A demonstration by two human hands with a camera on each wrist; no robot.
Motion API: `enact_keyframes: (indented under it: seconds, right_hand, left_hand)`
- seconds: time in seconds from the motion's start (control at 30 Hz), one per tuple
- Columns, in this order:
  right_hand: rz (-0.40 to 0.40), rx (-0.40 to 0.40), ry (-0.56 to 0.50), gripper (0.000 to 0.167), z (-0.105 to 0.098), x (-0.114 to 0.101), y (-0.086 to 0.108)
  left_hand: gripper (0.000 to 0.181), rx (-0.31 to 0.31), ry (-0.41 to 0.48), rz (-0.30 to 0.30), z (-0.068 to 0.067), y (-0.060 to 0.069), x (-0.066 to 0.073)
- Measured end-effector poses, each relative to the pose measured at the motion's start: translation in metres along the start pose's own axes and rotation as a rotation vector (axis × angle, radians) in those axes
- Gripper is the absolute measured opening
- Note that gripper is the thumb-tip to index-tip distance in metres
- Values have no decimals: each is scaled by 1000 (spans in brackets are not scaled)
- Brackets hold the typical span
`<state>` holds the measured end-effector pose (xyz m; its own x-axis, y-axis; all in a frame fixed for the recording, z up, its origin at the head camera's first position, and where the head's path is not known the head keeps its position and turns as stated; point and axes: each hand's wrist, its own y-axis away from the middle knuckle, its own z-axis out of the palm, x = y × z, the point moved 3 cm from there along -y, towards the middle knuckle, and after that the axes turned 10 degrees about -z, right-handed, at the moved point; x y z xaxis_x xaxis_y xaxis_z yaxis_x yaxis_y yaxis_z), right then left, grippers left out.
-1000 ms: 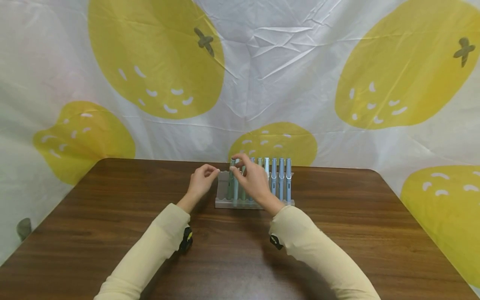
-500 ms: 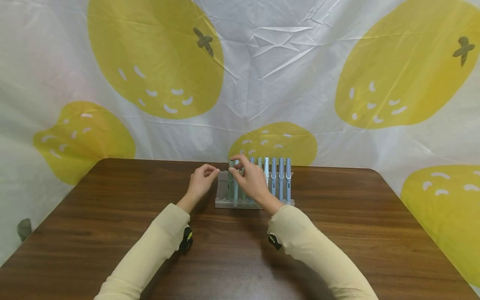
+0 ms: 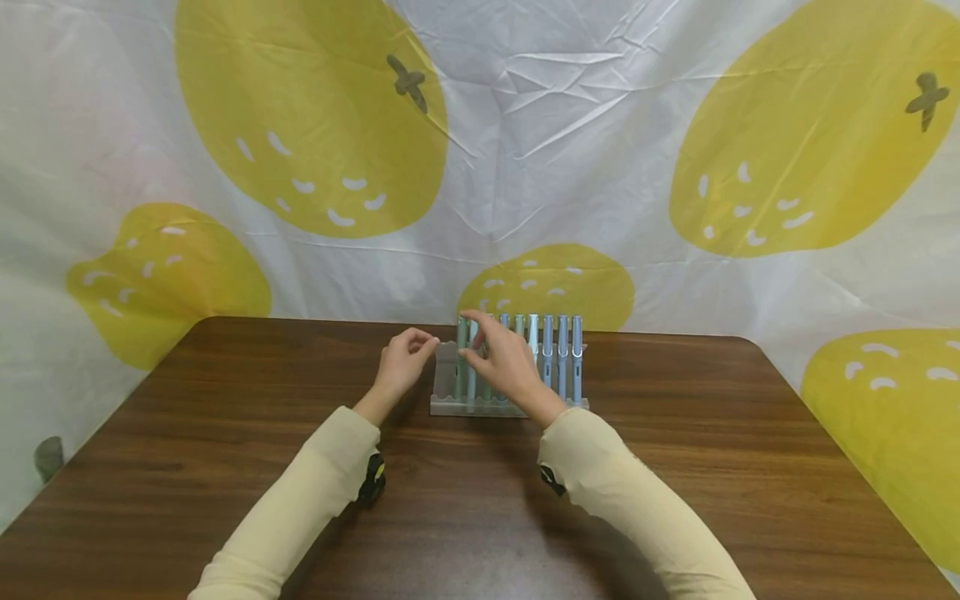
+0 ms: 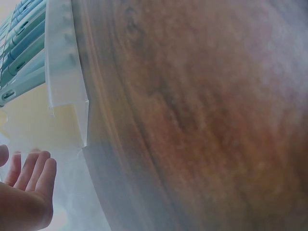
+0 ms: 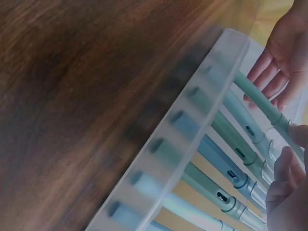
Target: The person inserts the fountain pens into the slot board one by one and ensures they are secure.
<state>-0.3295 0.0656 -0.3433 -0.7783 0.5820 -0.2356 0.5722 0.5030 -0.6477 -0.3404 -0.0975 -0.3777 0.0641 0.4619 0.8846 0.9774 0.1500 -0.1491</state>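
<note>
A clear plastic pen rack [image 3: 447, 406] stands on the table with several capped pens upright in a row, green, pale blue and blue. My right hand [image 3: 513, 358] pinches the green pen [image 3: 461, 379] at the row's left end, index finger at its cap top and thumb lower on its side. In the right wrist view that green pen [image 5: 260, 98] has its foot in a slot of the rack. My left hand [image 3: 402, 364] holds the rack's upper left corner between thumb and fingertips. My right hand hides parts of the middle pens.
The dark wooden table [image 3: 420, 517] spreads around the rack. Behind it hangs a white cloth [image 3: 480, 150] printed with yellow fruit. Three blue pens [image 3: 562, 358] stand at the rack's right end.
My right thumb has slid a little down the green pen, and that pen stands slightly farther left and straighter. My left hand has stayed put on the rack's corner.
</note>
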Motion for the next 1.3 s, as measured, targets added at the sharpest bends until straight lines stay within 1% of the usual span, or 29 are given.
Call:
enact_keyframes:
  seconds: [0.47, 0.93, 1.3]
  right_hand:
    - [81, -81, -45, 55, 6, 4, -2]
    - [155, -177, -1, 56, 10, 6, -9]
    - [164, -211, 20, 57, 10, 4, -11]
  left_hand:
    - [23, -13, -3, -7, 0, 1, 1]
    - [23, -19, -3, -9, 0, -1, -1]
    - [23, -21, -3, -16, 0, 1, 0]
